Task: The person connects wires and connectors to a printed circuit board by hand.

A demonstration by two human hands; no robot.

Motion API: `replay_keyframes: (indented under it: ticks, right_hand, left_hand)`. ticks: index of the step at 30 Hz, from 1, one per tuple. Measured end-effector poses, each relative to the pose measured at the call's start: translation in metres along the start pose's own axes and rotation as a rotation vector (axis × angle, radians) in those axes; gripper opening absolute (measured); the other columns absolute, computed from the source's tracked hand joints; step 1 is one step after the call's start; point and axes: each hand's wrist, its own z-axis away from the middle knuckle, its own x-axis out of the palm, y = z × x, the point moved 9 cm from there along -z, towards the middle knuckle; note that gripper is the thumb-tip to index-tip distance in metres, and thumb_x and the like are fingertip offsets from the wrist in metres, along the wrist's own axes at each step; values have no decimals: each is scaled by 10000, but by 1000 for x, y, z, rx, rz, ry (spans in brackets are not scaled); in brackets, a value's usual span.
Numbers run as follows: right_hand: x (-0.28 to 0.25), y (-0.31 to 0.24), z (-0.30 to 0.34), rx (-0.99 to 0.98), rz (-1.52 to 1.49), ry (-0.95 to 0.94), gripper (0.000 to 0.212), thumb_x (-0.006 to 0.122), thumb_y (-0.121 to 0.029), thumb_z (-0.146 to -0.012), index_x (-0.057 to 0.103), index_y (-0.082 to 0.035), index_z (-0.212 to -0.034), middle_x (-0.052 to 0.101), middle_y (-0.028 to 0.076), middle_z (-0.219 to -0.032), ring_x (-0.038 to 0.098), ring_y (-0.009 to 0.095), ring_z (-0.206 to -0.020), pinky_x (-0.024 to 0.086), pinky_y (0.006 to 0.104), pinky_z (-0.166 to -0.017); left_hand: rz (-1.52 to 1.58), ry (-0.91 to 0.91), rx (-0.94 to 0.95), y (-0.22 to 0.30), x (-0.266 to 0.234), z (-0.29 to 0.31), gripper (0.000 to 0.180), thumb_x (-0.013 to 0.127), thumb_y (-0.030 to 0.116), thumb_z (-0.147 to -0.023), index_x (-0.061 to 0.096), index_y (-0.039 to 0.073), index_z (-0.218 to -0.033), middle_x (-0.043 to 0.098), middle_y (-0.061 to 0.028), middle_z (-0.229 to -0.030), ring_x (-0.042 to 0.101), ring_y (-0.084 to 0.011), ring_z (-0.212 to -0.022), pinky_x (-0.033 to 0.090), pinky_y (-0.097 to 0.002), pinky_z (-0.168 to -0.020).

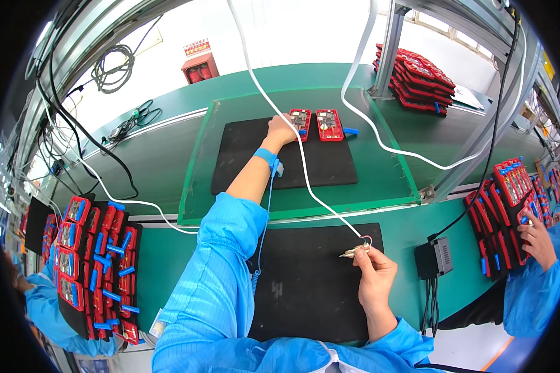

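Two red-framed circuit boards (329,125) are lying side by side at the far edge of the upper black mat (255,158), their long axes running roughly away from you. Your left hand (282,132) is resting against the left side of the left board (303,119); its fingertips are partly hidden, so you cannot tell whether it is gripping the frame. From this hand, the left board is lying immediately to the right, while the right board is lying farther right, separated by a narrow gap. Your right hand (374,273) is standing well nearer your body, over the right part of the lower black mat (292,292) on the green surface (407,248). It is closing thumb and fingers on a small pale cable end (356,250), whose tip is pointing left. From the right hand, both boards are lying ahead and leftward, well apart; your left hand is therefore being the nearer one.
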Motion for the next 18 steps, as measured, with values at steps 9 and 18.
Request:
replay_keyframes:
  ticks: [9, 18]
  right_hand:
    - [3, -3, 0, -3, 40, -7, 138, 693, -60, -848, 694, 27, -955, 674, 44, -809, 599, 83, -729, 479, 220, -660]
    - [10, -1, 3, -106, 79, -121, 100, 647, -35, -868, 679, 41, -924, 656, 47, -821, 557, 80, -717, 447, 215, -664]
  left_hand:
    - [201, 86, 133, 15, 14, 9, 349, 624, 124, -720, 602, -44, -1025, 636, -270, -979, 611, -410, -970, 497, -436, -854]
    - [237, -79, 341, 25, -87, 113, 343, 631, 243, -794, 649, 0, -1036, 653, -220, -1000, 610, -381, -991, 482, -433, -873]
